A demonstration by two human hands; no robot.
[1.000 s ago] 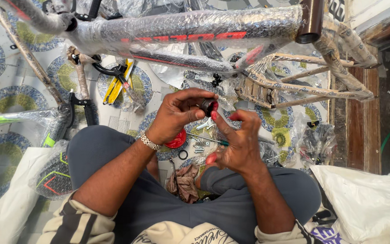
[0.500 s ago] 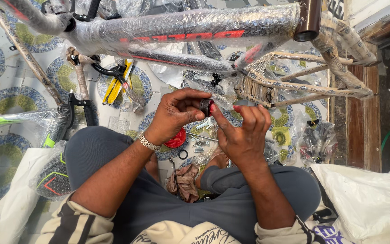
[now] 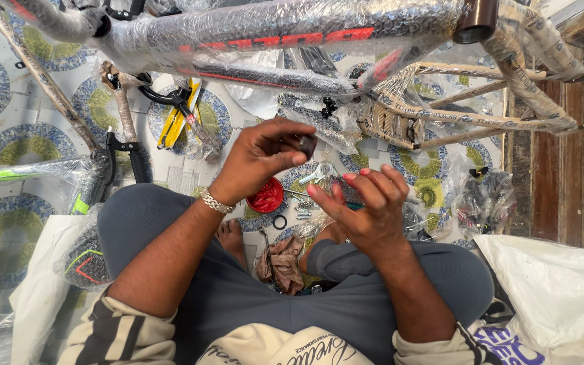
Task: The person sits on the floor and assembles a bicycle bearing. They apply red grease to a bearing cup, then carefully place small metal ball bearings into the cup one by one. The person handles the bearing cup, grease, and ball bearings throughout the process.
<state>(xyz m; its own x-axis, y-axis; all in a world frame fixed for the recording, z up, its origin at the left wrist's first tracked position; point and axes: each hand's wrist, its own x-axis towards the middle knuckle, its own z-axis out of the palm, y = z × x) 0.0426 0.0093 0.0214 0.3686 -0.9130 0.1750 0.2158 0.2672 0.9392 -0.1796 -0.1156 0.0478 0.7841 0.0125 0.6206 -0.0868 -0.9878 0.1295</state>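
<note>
I sit cross-legged on a patterned floor under a bubble-wrapped bicycle frame [image 3: 285, 30]. My left hand [image 3: 258, 159], with a metal bracelet at the wrist, pinches a small dark cylindrical part [image 3: 307, 144] between thumb and fingertips. My right hand [image 3: 366, 206] is just below and to the right of it, fingers spread, red grease on the fingertips; a thin teal-handled tool [image 3: 353, 205] lies across its palm. A small red tub of grease [image 3: 265, 197] sits on the floor below my left hand.
A black ring [image 3: 280, 222], bolts and a wrench [image 3: 311, 177] lie by the tub. A brown rag [image 3: 285, 260] rests between my legs. Yellow tyre levers [image 3: 178, 118], a wrapped carrier rack [image 3: 441, 115], bags of parts [image 3: 484, 196] and white plastic bags [image 3: 555, 284] surround me.
My hands were joined around the small part; now they have parted. The left hand keeps the part, and the right hand has dropped lower with its fingers spread.
</note>
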